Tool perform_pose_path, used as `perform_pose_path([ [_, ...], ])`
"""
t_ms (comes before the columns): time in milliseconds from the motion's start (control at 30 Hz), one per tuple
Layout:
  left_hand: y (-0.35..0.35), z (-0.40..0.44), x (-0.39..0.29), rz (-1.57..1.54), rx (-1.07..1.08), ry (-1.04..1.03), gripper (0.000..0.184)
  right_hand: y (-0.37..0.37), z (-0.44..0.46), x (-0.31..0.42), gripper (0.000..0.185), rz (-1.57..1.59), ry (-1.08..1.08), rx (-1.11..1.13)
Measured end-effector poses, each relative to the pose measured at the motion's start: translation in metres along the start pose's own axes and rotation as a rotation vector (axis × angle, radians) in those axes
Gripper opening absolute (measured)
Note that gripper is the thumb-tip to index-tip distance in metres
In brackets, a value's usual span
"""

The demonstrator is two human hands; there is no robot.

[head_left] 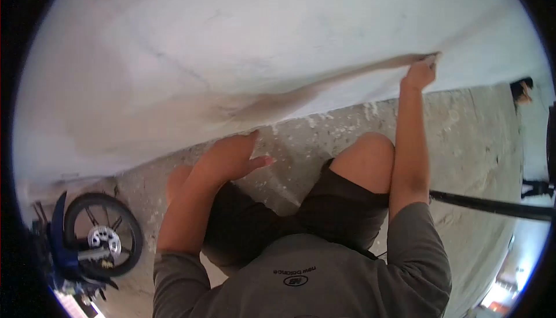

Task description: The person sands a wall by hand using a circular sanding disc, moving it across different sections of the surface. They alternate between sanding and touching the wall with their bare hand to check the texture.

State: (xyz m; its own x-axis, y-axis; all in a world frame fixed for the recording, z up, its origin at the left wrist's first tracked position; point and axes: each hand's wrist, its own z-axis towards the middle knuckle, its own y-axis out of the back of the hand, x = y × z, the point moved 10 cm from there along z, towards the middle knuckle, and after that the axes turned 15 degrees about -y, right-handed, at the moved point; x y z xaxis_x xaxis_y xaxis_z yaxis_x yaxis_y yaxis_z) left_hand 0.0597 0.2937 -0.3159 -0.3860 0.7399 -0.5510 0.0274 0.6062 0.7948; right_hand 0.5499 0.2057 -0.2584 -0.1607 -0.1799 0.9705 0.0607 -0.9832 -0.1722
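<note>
A pale wall (pixel 243 34) stands before me, with brownish smears and a long brown band along its lower part. My right hand (pixel 421 74) reaches forward to the wall at the right end of that band. Its fingers are closed around something small and pale, mostly hidden, which I cannot make out. Low by the foot of the wall is my left hand (pixel 240 155), its thumb spread from the fingers and nothing visible in it. The tips of its fingers are partly out of sight near the wall's base, so contact is unclear.
Grey concrete floor (pixel 457 144) with white specks runs along the wall. To the left stands a motorbike, its front wheel (pixel 104 234) close by. A dark pole (pixel 492 204) extends at right beside my arm. My bent knees (pixel 365 156) are between my arms.
</note>
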Motion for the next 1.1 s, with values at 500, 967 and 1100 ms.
perform_pose_path([
  [500, -0.002, 0.000, 0.007, -0.030, 0.045, 0.077, 0.079, -0.019, -0.058, 0.073, 0.055, -0.148, 0.139, 0.131],
  [967, -0.002, 0.000, 0.005, -0.013, 0.053, 0.056, 0.078, -0.020, -0.057, 0.067, 0.050, -0.027, 0.179, 0.146],
  [1100, -0.002, 0.000, 0.007, -0.013, 0.011, 0.056, 0.078, -0.007, -0.025, -0.001, 0.050, 0.238, -0.230, 0.109],
])
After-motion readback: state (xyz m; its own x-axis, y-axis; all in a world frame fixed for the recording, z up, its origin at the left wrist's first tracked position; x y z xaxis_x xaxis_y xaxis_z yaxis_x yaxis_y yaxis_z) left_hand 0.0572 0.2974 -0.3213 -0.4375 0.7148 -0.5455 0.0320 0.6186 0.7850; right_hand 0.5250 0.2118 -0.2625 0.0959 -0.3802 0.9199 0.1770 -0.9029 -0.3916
